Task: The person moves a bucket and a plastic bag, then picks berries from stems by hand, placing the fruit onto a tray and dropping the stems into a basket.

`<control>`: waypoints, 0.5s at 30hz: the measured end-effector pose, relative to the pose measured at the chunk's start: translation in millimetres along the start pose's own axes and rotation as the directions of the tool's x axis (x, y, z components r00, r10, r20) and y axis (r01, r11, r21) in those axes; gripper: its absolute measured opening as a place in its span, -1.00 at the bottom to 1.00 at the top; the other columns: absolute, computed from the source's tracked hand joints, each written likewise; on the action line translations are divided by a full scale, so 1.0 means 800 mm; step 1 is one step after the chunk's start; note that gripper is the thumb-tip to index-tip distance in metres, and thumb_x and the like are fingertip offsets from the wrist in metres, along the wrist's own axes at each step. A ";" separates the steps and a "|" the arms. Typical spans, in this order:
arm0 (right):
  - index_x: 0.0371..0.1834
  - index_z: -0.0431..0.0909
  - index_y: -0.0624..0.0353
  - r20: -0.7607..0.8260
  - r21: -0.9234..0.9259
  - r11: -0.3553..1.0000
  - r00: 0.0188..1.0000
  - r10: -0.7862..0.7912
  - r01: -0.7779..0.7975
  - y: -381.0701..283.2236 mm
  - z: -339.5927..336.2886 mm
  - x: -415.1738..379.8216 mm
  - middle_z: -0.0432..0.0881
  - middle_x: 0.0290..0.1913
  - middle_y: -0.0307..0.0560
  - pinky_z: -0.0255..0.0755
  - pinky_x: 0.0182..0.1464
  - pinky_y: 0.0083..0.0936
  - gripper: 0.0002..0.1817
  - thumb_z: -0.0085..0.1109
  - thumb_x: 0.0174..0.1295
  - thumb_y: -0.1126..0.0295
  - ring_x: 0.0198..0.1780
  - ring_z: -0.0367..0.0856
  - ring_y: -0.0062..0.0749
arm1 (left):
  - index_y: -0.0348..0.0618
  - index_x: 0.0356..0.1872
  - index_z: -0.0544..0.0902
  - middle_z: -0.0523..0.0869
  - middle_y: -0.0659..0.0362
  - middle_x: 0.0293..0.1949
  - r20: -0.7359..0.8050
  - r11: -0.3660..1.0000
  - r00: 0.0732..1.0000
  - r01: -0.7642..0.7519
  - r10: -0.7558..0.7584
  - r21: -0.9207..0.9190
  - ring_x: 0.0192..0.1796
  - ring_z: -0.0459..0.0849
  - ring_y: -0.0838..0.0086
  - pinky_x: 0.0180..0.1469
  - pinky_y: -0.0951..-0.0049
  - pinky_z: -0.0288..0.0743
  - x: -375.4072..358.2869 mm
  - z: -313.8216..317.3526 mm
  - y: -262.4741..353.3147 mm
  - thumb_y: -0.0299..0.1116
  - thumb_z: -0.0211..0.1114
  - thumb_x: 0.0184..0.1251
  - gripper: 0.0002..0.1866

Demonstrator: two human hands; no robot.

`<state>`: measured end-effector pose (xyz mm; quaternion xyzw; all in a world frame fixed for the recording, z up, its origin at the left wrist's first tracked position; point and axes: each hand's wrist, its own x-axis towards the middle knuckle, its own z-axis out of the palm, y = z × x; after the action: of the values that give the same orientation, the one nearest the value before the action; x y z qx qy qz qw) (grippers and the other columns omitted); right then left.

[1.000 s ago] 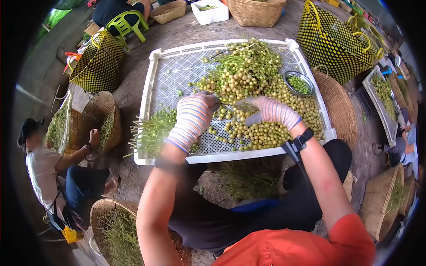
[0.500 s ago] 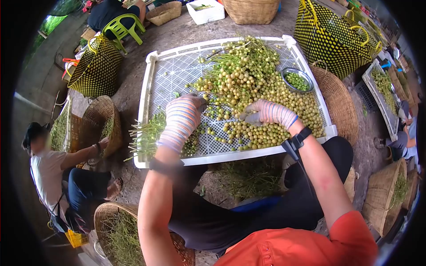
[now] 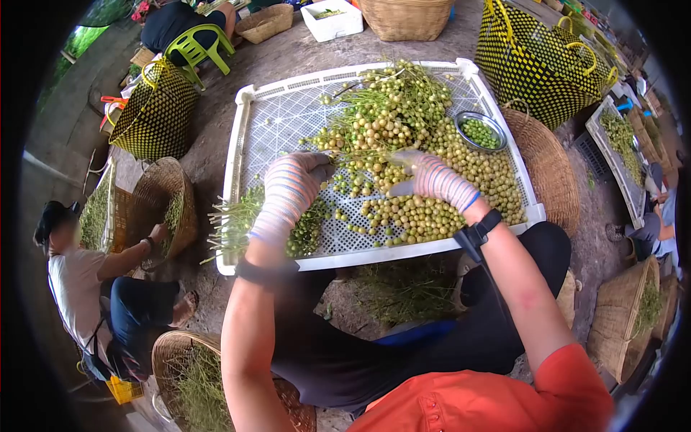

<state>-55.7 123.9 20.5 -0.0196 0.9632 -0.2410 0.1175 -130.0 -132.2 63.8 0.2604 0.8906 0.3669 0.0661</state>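
Note:
A white perforated tray [image 3: 241, 165] lies before me, heaped with small round yellow-green fruits [image 3: 446, 212]. At its far middle is a pile of fruit sprigs [image 3: 392, 108], their stems attached. My left hand [image 3: 294, 183], in a striped glove, is closed at the fingertips on a thin fruit sprig [image 3: 356, 153] pointing right. My right hand [image 3: 440, 180], gloved alike, hovers at the right end of that sprig, thumb and fingers apart above loose fruits. Bare stems [image 3: 241, 216] lie under my left wrist, across the tray's near-left edge.
A metal bowl of green fruits [image 3: 480, 132] sits at the tray's right. Yellow-black woven baskets [image 3: 155, 111] stand on both sides. A wicker basket of stems [image 3: 194, 381] is at lower left. A co-worker [image 3: 83, 273] sits at left beside another basket [image 3: 169, 194].
My right hand has risen slightly toward the sprig, and its thumb and fingers have spread apart. My left hand has barely shifted left.

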 end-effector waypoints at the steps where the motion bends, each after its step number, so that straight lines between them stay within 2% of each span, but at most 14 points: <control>1: 0.29 0.39 0.07 -0.064 0.145 0.985 0.994 -0.086 0.094 -0.010 0.002 -0.001 0.54 0.15 0.10 0.39 0.20 -0.29 -0.16 0.38 -0.05 -0.11 0.13 0.55 -0.13 | -0.05 -0.15 0.74 0.76 0.08 -0.33 0.001 1.000 1.000 -0.004 0.004 0.001 -0.30 0.72 0.35 -0.13 0.41 0.55 -0.001 -0.001 0.010 -0.33 0.38 0.12 -0.76; 2: 0.31 0.36 0.07 0.039 0.307 0.950 0.997 -0.071 0.056 -0.018 0.001 -0.004 0.58 0.10 0.07 0.42 0.16 -0.34 -0.22 0.38 0.02 -0.01 0.10 0.57 -0.22 | -0.08 -0.15 0.74 0.76 0.08 -0.34 0.028 0.998 0.997 0.067 -0.067 -0.015 -0.31 0.72 0.39 -0.14 0.44 0.54 -0.005 0.000 0.019 -0.35 0.38 0.14 -0.77; 3: 0.31 0.36 0.07 0.035 0.310 0.949 0.997 -0.072 0.057 -0.015 0.014 0.002 0.58 0.10 0.07 0.42 0.16 -0.34 -0.22 0.38 0.02 -0.01 0.10 0.57 -0.22 | -0.10 -0.15 0.73 0.77 0.08 -0.34 0.057 0.990 0.989 0.139 -0.138 -0.029 -0.31 0.71 0.44 -0.14 0.46 0.54 -0.008 -0.002 0.031 -0.37 0.37 0.15 -0.77; 5: 0.22 0.44 0.10 -0.146 0.528 0.778 0.939 -0.312 0.340 -0.002 0.053 0.023 0.67 -0.05 -0.04 0.48 0.08 -0.40 -0.37 0.34 0.10 0.09 -0.03 0.63 -0.31 | -0.11 -0.14 0.73 0.77 0.08 -0.35 0.057 0.991 0.990 0.130 -0.128 -0.042 -0.32 0.70 0.47 -0.15 0.47 0.53 -0.007 0.004 0.022 -0.40 0.36 0.15 -0.77; 6: 0.09 0.54 0.19 -0.031 0.611 0.772 0.979 -0.201 0.178 -0.008 0.056 0.024 0.70 -0.27 -0.09 0.56 -0.18 -0.46 -0.50 0.29 0.17 0.11 -0.32 0.67 -0.38 | -0.11 -0.14 0.73 0.77 0.08 -0.36 0.041 0.992 0.993 0.116 -0.114 -0.055 -0.32 0.70 0.47 -0.15 0.47 0.54 -0.008 0.005 0.021 -0.40 0.36 0.15 -0.77; 7: 0.09 0.54 0.19 -0.029 0.613 0.769 0.978 -0.205 0.180 -0.009 0.055 0.020 0.70 -0.27 -0.09 0.56 -0.18 -0.46 -0.50 0.29 0.17 0.11 -0.32 0.67 -0.38 | -0.10 -0.13 0.73 0.76 0.08 -0.36 0.025 0.992 0.994 0.104 -0.102 -0.066 -0.33 0.70 0.47 -0.15 0.46 0.54 -0.009 0.007 0.018 -0.40 0.37 0.15 -0.76; 8: 0.00 0.58 0.21 0.082 0.788 0.615 0.993 -0.082 -0.014 -0.007 0.051 0.014 0.68 -0.38 -0.10 0.52 -0.33 -0.48 -0.55 0.28 0.18 0.11 -0.46 0.60 -0.43 | -0.15 -0.13 0.72 0.77 0.08 -0.38 -0.002 0.992 0.995 0.096 -0.096 -0.080 -0.35 0.68 0.51 -0.18 0.47 0.54 -0.008 0.008 0.013 -0.39 0.37 0.15 -0.75; 9: -0.09 0.62 0.23 0.219 0.891 0.406 0.976 0.013 -0.205 -0.011 0.044 0.009 0.66 -0.48 -0.10 0.48 -0.48 -0.50 -0.59 0.27 0.19 0.10 -0.61 0.53 -0.48 | -0.15 -0.13 0.72 0.77 0.08 -0.38 -0.005 0.992 0.995 0.099 -0.100 -0.076 -0.35 0.68 0.51 -0.18 0.47 0.54 -0.007 0.007 0.012 -0.39 0.37 0.15 -0.75; 10: -0.17 0.63 0.23 0.206 0.931 0.292 0.976 0.070 -0.218 -0.017 0.040 0.004 0.55 -0.61 -0.16 0.34 -0.63 -0.53 -0.61 0.27 0.19 0.09 -0.73 0.36 -0.56 | -0.18 -0.13 0.72 0.76 0.08 -0.40 0.000 0.981 0.988 0.155 -0.156 -0.113 -0.37 0.67 0.53 -0.21 0.47 0.54 -0.006 0.005 0.011 -0.39 0.38 0.15 -0.75; 11: -0.17 0.63 0.23 0.206 0.931 0.295 0.976 0.067 -0.216 -0.007 0.046 0.008 0.55 -0.61 -0.16 0.34 -0.63 -0.53 -0.61 0.27 0.19 0.09 -0.73 0.36 -0.56 | -0.20 -0.13 0.72 0.76 0.08 -0.41 0.007 0.966 0.978 0.209 -0.210 -0.151 -0.38 0.67 0.55 -0.23 0.48 0.54 -0.005 0.004 0.011 -0.39 0.38 0.15 -0.75; 13: -0.34 0.62 0.17 0.269 0.959 -0.080 0.962 -0.039 -0.271 0.000 0.047 0.011 0.46 -0.66 -0.25 0.27 -0.66 -0.52 -0.63 0.30 0.14 0.04 -0.74 0.31 -0.57 | -0.23 -0.14 0.72 0.76 0.11 -0.43 -0.018 0.973 0.984 0.170 -0.175 -0.154 -0.41 0.64 0.58 -0.27 0.50 0.53 -0.002 0.005 0.007 -0.40 0.40 0.13 -0.74; 14: -0.46 0.55 0.11 0.274 0.950 0.146 0.961 0.035 -0.276 0.000 0.051 0.015 0.40 -0.67 -0.31 0.21 -0.64 -0.57 -0.61 0.31 0.12 -0.02 -0.71 0.30 -0.60 | -0.22 -0.15 0.72 0.76 0.10 -0.44 0.004 0.956 0.975 0.218 -0.221 -0.197 -0.43 0.65 0.56 -0.26 0.49 0.54 0.000 0.006 0.006 -0.37 0.40 0.13 -0.74; 15: -0.46 0.55 0.11 0.273 0.950 0.147 0.961 0.034 -0.275 -0.017 0.047 0.010 0.40 -0.67 -0.31 0.21 -0.64 -0.57 -0.61 0.31 0.12 -0.02 -0.71 0.30 -0.60 | -0.22 -0.17 0.72 0.76 0.08 -0.45 0.031 0.934 0.964 0.265 -0.266 -0.239 -0.44 0.66 0.53 -0.26 0.48 0.54 0.001 0.007 0.007 -0.33 0.40 0.13 -0.74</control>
<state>-54.8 93.7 -6.6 0.1377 0.5595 -0.7883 0.2158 -126.5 -125.4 63.3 0.1275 0.8665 0.4602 0.1452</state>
